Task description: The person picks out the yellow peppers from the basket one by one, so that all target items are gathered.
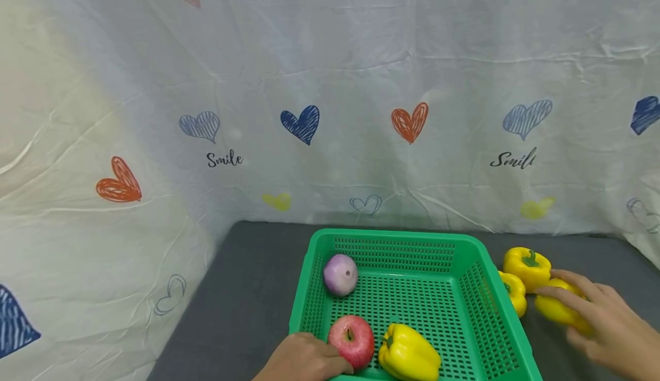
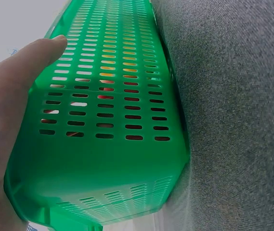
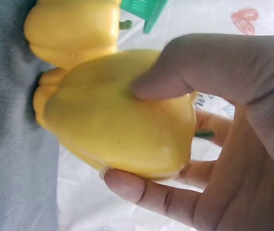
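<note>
My right hand grips a yellow bell pepper, thumb on one side and fingers on the other. Two more yellow bell peppers, a farther one and a nearer one, sit between that hand and a green plastic basket. At the basket's front left, my left hand holds the rim. Its thumb lies over the outer wall, and its fingers reach inside beside a red apple. The basket also contains a purple onion and a yellow bell pepper.
The basket stands on a dark grey tabletop. Behind and to the left hangs a white sheet printed with hearts and "Smile". Slotted walls rise around the basket's floor.
</note>
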### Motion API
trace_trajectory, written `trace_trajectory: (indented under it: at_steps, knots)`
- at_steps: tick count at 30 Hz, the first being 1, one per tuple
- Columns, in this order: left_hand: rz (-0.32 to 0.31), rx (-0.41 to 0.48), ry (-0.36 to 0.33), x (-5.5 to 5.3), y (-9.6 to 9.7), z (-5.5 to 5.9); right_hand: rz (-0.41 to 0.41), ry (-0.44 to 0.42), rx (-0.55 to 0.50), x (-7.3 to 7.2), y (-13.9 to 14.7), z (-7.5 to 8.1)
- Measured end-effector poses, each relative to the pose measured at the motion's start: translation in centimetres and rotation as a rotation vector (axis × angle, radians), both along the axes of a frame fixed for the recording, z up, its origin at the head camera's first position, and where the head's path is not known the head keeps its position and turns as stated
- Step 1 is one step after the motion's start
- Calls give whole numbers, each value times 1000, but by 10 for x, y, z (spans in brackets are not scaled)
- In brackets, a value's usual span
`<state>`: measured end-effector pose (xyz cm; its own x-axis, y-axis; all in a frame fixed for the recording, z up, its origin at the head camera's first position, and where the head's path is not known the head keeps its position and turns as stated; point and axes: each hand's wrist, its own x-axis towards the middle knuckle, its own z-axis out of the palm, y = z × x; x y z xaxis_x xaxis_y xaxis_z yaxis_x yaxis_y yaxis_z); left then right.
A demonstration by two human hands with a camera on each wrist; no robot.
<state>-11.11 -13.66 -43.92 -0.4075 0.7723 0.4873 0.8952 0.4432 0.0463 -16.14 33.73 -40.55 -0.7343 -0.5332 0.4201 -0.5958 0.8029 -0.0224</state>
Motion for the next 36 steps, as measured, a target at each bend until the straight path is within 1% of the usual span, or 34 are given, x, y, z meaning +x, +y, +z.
trace_trajectory:
  at_steps: [2,7,12,14,16,21,25,30,31,36]
  knots:
    - [-3,-4,6,0,0,0,-36,-28,3,-1,1,-4]
    - [1,0,16,0,1,1,-100,-97,-27,-1,1,-11]
    - [-3,6,-8,0,1,0,-187,-218,-41,3,0,-16]
    - [-5,2,-16,0,1,0,-207,-240,-31,4,0,-18]
    - [-2,-3,-33,1,1,0,-203,-234,-21,4,0,-20]
    - [11,-3,-90,3,2,2,-145,-167,-34,1,2,-24]
    - [5,-5,-86,3,2,3,-118,-138,-49,0,3,-26]
    - [13,-5,-120,3,2,3,-111,-114,-41,-4,2,-25]
    - [14,-14,-104,2,2,3,-109,-108,-40,-4,1,-24]
    - [11,-21,-79,2,0,3,-112,-119,-32,-4,0,-17]
